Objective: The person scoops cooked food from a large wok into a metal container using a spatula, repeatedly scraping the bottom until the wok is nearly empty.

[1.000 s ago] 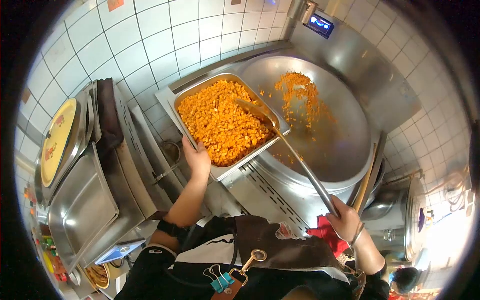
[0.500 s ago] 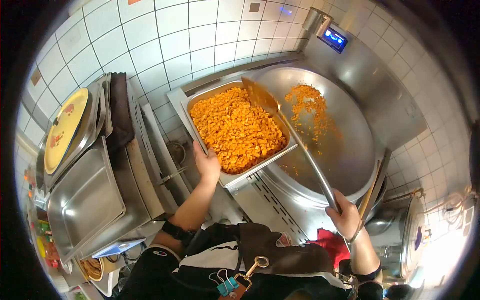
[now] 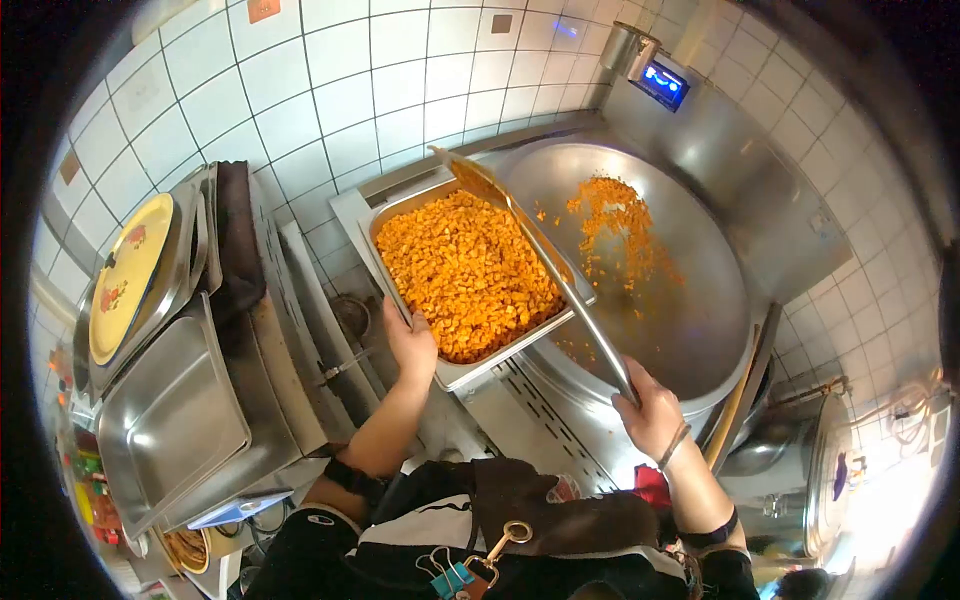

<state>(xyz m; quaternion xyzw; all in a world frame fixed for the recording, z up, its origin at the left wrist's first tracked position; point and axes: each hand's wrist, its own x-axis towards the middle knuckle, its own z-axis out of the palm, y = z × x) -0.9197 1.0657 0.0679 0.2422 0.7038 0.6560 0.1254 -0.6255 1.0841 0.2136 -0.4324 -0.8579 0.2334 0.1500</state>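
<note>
A deep rectangular steel pan, full of small orange diced pieces, sits at the near left edge of a large round wok. My left hand grips its left side, thumb at the rim and the other fingers partly hidden. Closed around the metal handle of a long cooking spatula is my right hand, over the wok's front edge. The spatula's orange-smeared blade is tilted above the pan's far end. Scattered orange bits cling to the wok's far inner wall.
To the left, an empty steel pan leans beside a yellow tray and a dark cloth. A lit blue display and a metal cup are at the back. Wooden handles lean at the wok's right.
My right hand and the spatula have moved left, bringing the blade from the pan's right far corner to above its far left end. My left hand stays on the pan.
</note>
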